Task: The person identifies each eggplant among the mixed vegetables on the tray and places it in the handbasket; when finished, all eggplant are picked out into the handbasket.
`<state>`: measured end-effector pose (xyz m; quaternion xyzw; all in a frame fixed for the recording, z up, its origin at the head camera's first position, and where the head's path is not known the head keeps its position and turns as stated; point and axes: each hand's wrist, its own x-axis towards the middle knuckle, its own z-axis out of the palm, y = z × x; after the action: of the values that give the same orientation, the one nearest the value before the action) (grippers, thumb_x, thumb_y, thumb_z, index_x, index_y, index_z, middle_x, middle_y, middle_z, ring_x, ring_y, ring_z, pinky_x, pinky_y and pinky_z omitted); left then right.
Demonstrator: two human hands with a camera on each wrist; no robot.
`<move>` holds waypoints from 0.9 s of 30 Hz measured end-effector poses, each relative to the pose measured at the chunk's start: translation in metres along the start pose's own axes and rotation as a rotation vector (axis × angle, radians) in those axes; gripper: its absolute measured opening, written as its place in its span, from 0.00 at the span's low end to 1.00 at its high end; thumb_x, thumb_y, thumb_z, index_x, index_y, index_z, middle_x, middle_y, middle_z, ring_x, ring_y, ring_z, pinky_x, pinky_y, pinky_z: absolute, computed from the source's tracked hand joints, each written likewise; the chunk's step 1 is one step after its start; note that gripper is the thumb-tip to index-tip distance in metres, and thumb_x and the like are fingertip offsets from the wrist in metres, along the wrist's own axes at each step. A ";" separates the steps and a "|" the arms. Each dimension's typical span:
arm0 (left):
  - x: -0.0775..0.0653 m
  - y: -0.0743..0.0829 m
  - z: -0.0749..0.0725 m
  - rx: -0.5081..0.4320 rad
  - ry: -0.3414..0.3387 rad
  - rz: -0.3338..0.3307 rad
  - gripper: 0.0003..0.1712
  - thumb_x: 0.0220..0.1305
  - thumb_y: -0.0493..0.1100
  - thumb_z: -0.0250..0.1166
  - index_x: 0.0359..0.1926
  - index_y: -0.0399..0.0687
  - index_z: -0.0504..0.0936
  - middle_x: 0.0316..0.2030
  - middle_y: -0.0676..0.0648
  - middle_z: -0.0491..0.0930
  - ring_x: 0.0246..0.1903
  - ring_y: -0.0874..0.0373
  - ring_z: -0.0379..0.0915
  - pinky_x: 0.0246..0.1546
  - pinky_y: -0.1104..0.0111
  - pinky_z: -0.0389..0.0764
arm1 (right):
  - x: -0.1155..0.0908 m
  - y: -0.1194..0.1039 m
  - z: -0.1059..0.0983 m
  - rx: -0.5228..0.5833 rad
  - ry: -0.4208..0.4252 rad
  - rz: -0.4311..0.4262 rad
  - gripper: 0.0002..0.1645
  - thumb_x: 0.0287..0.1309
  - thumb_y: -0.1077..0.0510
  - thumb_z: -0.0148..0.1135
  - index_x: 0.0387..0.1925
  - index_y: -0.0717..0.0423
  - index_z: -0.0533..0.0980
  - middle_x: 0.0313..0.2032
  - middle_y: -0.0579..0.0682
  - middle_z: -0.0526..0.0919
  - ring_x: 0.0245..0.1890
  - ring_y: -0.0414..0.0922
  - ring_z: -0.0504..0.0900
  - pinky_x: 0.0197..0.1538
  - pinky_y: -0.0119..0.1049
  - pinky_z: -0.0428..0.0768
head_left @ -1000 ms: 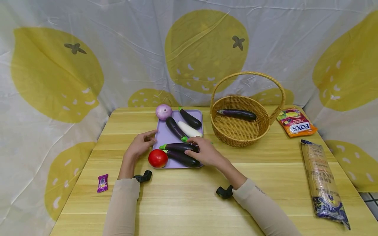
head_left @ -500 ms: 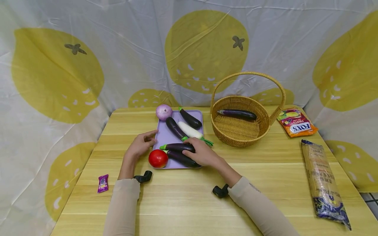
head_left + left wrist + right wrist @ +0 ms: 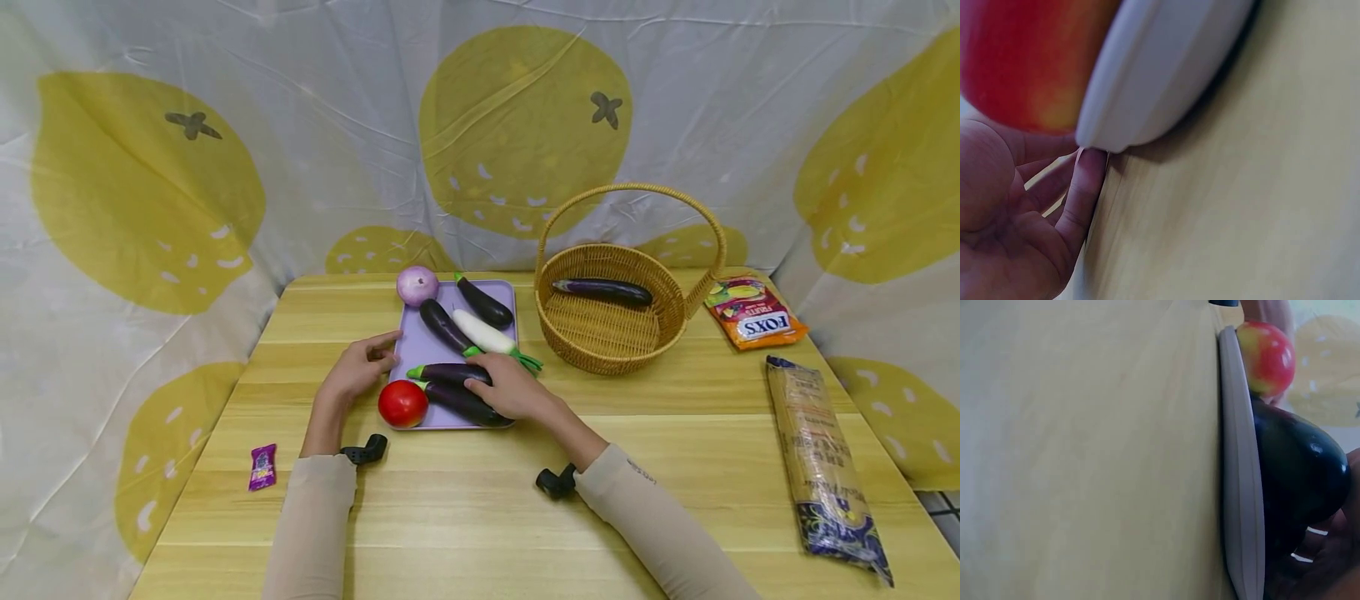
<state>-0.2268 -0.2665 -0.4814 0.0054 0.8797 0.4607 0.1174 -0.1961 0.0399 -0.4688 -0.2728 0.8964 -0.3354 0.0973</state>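
My right hand grips a dark eggplant across its right half, thumb on the near side and fingers beyond it. Another eggplant lies just in front, along the near rim of the purple tray. At the tray's left rim, my left hand touches the edge with relaxed fingers; in the left wrist view a fingertip meets the tray's side. A red tomato sits at the near left corner. Farther back on the tray are an onion, a white radish and two more eggplants.
A wicker basket with a tall handle stands right of the tray, with one long eggplant inside. Beyond it lies a candy bag. A long clear package is at the right; a small purple-wrapped candy at the left.
My right hand has shifted slightly left along the eggplant, uncovering the radish's green leaves. My left hand stays at the tray's edge.
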 end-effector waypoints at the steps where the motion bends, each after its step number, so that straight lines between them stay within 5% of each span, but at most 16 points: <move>1: 0.000 0.000 0.000 0.000 0.000 0.001 0.30 0.72 0.40 0.63 0.74 0.54 0.73 0.46 0.39 0.80 0.42 0.50 0.69 0.36 0.70 0.69 | 0.000 0.000 0.000 0.003 0.001 0.000 0.29 0.75 0.49 0.56 0.69 0.59 0.73 0.66 0.57 0.78 0.70 0.54 0.73 0.72 0.49 0.70; 27: 0.001 0.000 0.001 0.009 0.002 -0.023 0.31 0.72 0.42 0.62 0.74 0.56 0.72 0.47 0.39 0.81 0.46 0.49 0.70 0.41 0.67 0.70 | -0.021 -0.002 -0.041 0.094 0.110 -0.033 0.29 0.73 0.51 0.60 0.70 0.58 0.72 0.66 0.58 0.77 0.67 0.55 0.75 0.69 0.52 0.72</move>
<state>-0.2272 -0.2661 -0.4820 -0.0048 0.8819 0.4554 0.1220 -0.1925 0.0731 -0.4371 -0.2638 0.8791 -0.3931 0.0549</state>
